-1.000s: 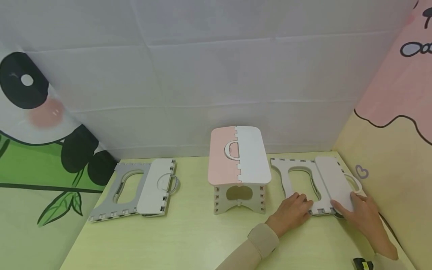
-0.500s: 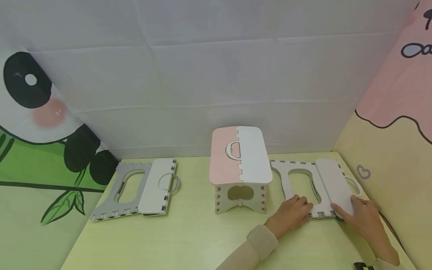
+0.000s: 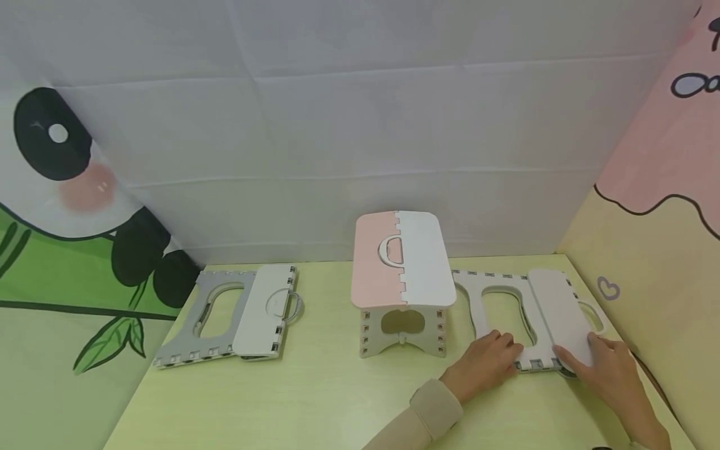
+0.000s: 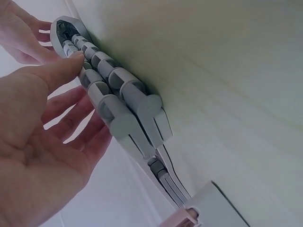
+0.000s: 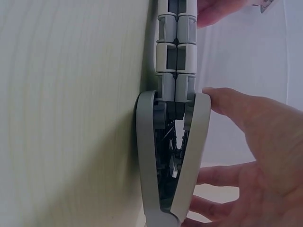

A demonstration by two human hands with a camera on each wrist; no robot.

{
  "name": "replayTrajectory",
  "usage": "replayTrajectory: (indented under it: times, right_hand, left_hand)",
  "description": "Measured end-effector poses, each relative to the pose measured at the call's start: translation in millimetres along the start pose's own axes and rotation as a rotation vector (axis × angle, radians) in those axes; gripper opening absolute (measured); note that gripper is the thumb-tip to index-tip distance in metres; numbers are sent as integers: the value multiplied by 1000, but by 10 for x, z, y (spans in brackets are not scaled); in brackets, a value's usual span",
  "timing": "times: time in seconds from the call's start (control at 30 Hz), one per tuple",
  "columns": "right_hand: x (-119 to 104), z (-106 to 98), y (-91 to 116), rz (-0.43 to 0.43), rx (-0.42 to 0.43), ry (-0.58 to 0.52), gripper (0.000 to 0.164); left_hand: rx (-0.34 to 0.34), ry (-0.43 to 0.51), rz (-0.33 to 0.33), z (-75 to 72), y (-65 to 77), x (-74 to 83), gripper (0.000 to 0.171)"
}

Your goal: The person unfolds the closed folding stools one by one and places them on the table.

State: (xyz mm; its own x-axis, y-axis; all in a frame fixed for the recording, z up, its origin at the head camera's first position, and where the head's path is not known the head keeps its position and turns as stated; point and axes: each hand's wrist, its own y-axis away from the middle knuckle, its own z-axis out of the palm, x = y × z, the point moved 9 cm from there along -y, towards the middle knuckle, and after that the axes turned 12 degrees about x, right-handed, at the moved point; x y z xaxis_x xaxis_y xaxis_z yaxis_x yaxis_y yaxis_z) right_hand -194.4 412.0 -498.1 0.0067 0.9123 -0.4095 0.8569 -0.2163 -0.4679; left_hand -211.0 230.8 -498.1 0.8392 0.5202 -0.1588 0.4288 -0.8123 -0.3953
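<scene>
A white folding stool [image 3: 534, 319] lies folded flat at the table's right side, a loop handle [image 3: 595, 317] at its right edge. My left hand [image 3: 482, 365] grips the near edge of its leg part; in the left wrist view the thumb lies on the hinged edge, with fingers over the upper face. My right hand [image 3: 613, 378] holds the near right corner of the top panel. In the right wrist view the thumb and fingers [image 5: 220, 174] touch that panel, and the two panel halves [image 5: 193, 156] part in a narrow wedge.
A pink and white stool [image 3: 402, 259] stands unfolded at the back middle, just left of the held one. A grey and white folded stool [image 3: 264, 312] lies at the left. White cloth [image 3: 337, 125] hangs behind the table [image 3: 281, 406]; a printed wall [image 3: 647, 269] borders it right.
The folded stool at the right has slid slightly toward the table's front, with both hands moving along on it. The other two stools have stayed put.
</scene>
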Motion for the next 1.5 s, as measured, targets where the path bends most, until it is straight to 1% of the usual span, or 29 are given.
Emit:
replayTrajectory:
  times: [0.17, 0.3, 0.53, 0.67, 0.77, 0.97, 1.13, 1.37, 1.5]
  right_hand:
    - [-41, -61, 19, -46, 72, -16, 59]
    - [-39, -69, 47, -45, 71, -18, 56]
    - [-4, -40, 89, 7, 7, -4, 62]
    - [-4, -25, 118, 31, -28, 3, 66]
    - [-12, -21, 143, 53, -53, 9, 71]
    - [-39, -6, 178, 88, -113, 30, 82]
    - [-72, -12, 202, 96, -126, 35, 84]
    - [-57, 3, 246, 118, -150, 27, 89]
    - [-42, 4, 257, 118, -158, 18, 90]
  left_hand:
    - [4, -13, 12, -8, 22, 19, 32]
    - [3, -18, 20, -15, 43, 35, 32]
    - [21, -17, 30, -38, 79, 57, 30]
    - [1, -7, 22, -25, 98, 63, 30]
    - [-11, 5, 13, -10, 115, 67, 30]
    - [-22, -5, 13, -15, 155, 75, 31]
    - [-41, 4, 7, -22, 184, 74, 33]
    - [-32, 15, 6, -55, 218, 86, 31]
    - [-60, 31, -7, -48, 215, 80, 28]
